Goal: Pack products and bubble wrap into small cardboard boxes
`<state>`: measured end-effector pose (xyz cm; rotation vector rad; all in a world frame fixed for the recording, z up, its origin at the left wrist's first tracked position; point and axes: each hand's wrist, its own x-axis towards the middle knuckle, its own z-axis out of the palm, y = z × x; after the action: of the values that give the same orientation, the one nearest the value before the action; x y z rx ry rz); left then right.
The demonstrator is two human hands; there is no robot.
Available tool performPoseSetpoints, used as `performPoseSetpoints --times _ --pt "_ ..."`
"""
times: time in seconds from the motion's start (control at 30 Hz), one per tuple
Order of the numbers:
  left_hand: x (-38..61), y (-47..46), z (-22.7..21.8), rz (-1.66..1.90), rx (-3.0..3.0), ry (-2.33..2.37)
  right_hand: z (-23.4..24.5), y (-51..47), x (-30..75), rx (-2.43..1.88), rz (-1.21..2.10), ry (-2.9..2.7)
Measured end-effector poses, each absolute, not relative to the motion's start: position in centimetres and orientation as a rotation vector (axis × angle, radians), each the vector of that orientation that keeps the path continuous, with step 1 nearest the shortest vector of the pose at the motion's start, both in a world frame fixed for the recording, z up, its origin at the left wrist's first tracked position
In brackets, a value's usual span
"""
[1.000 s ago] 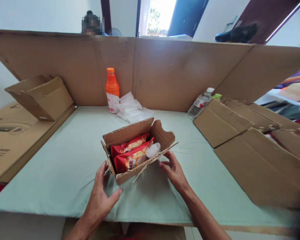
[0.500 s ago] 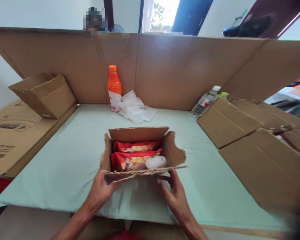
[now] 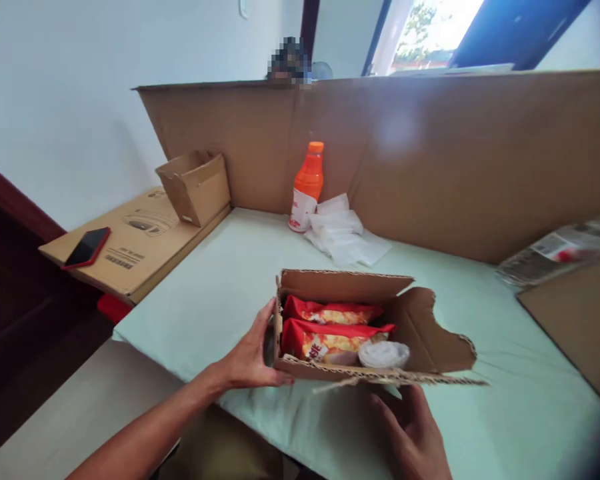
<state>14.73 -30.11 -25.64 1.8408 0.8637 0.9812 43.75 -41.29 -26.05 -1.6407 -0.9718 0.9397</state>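
Note:
A small open cardboard box (image 3: 425, 333) sits near the front of the pale green tabletop (image 3: 230, 280). Inside lie two red snack packets (image 3: 330, 330) and a white wrapped item (image 3: 384, 354). My left hand (image 3: 250, 357) grips the box's left end, thumb on the near wall and fingers behind. My right hand (image 3: 415, 433) is under the box's near right flap, fingers curled against the cardboard. The box's right flap is torn and stands open.
An orange bottle (image 3: 306, 187) and clear plastic bags (image 3: 343, 230) stand at the back by a tall cardboard screen (image 3: 455, 153). An empty small box (image 3: 196, 185) and a red phone (image 3: 86, 247) rest on a flat carton at left. Flattened cardboard (image 3: 575, 313) lies right.
The view has swung left and the box now appears right of centre. My left hand has shifted from the box's front corner to its left end; my right hand stays beneath the near flap.

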Motion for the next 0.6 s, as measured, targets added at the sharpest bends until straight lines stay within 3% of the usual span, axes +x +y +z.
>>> performPoseSetpoints --times 0.3,0.6 --pt "8.5 -31.1 -25.5 1.31 1.727 1.412 -26.9 -30.4 38.3 -1.375 0.873 -1.402" --pt "-7.1 -26.9 -20.5 1.798 1.289 1.962 -29.6 -26.8 32.1 -1.304 0.66 -1.762"
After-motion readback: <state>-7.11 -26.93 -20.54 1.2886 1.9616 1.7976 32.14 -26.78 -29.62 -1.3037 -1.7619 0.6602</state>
